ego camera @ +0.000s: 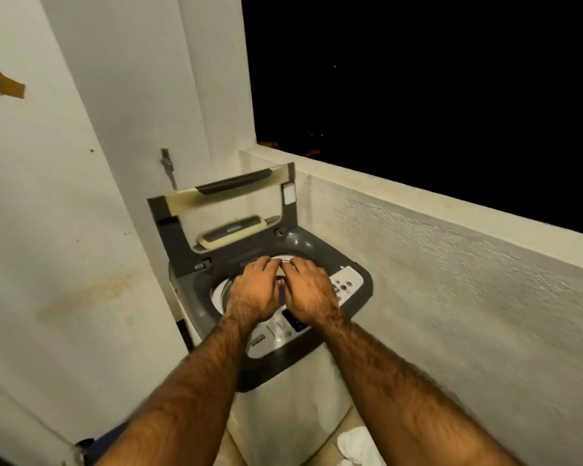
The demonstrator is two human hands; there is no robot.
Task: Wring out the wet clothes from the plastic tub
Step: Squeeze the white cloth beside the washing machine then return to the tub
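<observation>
A grey top-loading washing machine point(320, 253) stands in the corner with its lid point(223, 200) raised. Both my hands hover side by side over the drum opening point(221, 290), backs facing up and fingers bent downward. My left hand point(253, 290) is at the left, and my right hand point(308, 290) touches or nearly touches it. A small pale patch point(281, 269) shows between the fingertips. The blur hides whether it is cloth or the drum rim. No tub is clearly visible.
A white cloth point(359, 443) lies on the floor at the machine's right foot. A blue edge point(115, 433) and a dark object point(81, 447) sit at the bottom left. A white wall point(64, 230) rises at the left, with a tap point(166, 162) behind the machine. A low parapet point(451, 230) runs along the right.
</observation>
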